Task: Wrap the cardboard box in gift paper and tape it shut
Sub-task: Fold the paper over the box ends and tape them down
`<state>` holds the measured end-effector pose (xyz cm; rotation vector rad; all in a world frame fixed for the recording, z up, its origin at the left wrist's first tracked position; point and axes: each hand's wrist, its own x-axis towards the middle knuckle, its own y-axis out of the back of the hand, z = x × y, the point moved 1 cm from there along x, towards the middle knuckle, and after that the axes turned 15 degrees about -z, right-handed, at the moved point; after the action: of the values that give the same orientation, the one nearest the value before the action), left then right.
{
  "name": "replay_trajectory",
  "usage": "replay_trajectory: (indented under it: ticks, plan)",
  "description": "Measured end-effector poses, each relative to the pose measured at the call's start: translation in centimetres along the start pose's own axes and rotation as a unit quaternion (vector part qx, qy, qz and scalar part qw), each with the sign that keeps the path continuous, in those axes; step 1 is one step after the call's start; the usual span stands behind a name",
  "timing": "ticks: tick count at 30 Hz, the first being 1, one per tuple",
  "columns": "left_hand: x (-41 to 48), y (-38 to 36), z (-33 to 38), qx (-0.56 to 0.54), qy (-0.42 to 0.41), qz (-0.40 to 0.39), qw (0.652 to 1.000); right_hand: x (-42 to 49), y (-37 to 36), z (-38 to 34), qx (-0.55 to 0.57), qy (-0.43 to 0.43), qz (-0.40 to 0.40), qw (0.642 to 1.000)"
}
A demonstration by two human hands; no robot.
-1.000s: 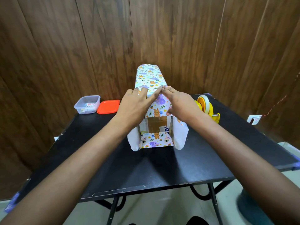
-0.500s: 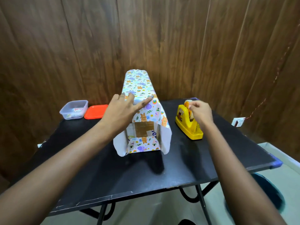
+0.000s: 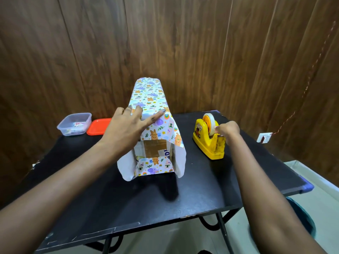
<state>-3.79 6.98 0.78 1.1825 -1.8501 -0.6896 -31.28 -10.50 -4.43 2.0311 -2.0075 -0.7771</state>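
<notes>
A long cardboard box (image 3: 155,147) lies on the black table (image 3: 113,202), covered in white gift paper (image 3: 149,97) printed with animals. At the near end the paper flaps hang apart and bare cardboard shows between them. My left hand (image 3: 126,128) presses flat on the top of the paper near that end, fingers straight. To the right stands a yellow tape dispenser (image 3: 208,142) with a roll of clear tape. My right hand (image 3: 227,129) pinches the tape end at the dispenser's cutter side.
A clear plastic container (image 3: 74,123) and an orange lid (image 3: 98,126) sit at the table's back left. A wood-panelled wall rises close behind the table. A small white piece (image 3: 264,137) on a cord hangs off the right edge.
My right hand left the top of the box and moved right to the dispenser, where it now pinches the tape. My left hand stays pressed on the paper.
</notes>
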Motion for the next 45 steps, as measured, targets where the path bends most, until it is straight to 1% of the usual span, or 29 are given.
replay_trajectory:
  ticks: [2,4,8,11,17,23,25,28,29,31,34,37,39,42,44,45]
  plan:
    - [-0.1,-0.1,0.0,-0.001,0.000,0.005,1.000,0.1,0.3,-0.3,0.042,0.001,0.016,0.999]
    - [-0.1,0.0,0.0,-0.005,-0.001,0.008,1.000,0.3,0.8,-0.2,0.073,0.002,0.013,0.997]
    - [0.0,-0.2,0.0,-0.010,-0.008,0.008,1.000,-0.9,0.7,2.3,0.130,-0.023,-0.049,0.990]
    - [0.1,0.0,-0.1,-0.008,-0.008,0.005,1.000,-1.8,-0.3,4.2,0.192,-0.012,-0.073,0.979]
    - [0.1,-0.2,-0.1,-0.008,-0.004,-0.002,1.000,-2.2,-1.4,5.1,0.296,0.014,-0.049,0.954]
    - [0.0,-0.2,-0.1,-0.007,-0.004,-0.007,1.000,-3.2,-2.8,6.1,0.426,0.059,-0.036,0.902]
    - [-0.1,-0.1,-0.1,-0.011,-0.003,-0.007,1.000,-3.3,-3.1,5.9,0.436,0.071,-0.022,0.897]
    - [-0.1,-0.1,0.0,-0.016,-0.005,-0.008,1.000,-3.4,-3.8,5.8,0.428,0.091,0.027,0.899]
    - [0.0,-0.1,0.0,-0.014,-0.004,-0.007,1.000,-3.6,-4.0,5.7,0.435,0.096,0.032,0.895]
    - [0.0,0.0,0.0,-0.013,-0.004,-0.005,1.000,-3.8,-4.0,5.7,0.472,0.088,0.012,0.877]
    - [0.1,0.1,0.0,-0.011,-0.004,-0.007,1.000,-3.9,-3.6,5.3,0.558,0.049,-0.037,0.827]
    - [0.0,0.1,0.0,-0.005,-0.006,-0.008,1.000,-4.1,-3.7,5.0,0.616,0.035,-0.052,0.785]
    - [0.0,0.2,0.0,-0.001,-0.004,-0.006,1.000,-4.3,-3.9,4.8,0.635,0.034,-0.047,0.770]
    - [0.0,0.2,-0.1,0.001,-0.005,-0.003,1.000,-4.5,-4.3,4.5,0.628,0.042,-0.023,0.777]
    - [0.0,0.1,-0.1,0.002,-0.006,-0.004,1.000,-4.5,-4.4,4.5,0.603,0.047,-0.001,0.797]
    - [0.0,0.1,-0.1,0.001,-0.006,-0.003,1.000,-4.4,-4.4,4.6,0.576,0.053,0.013,0.815]
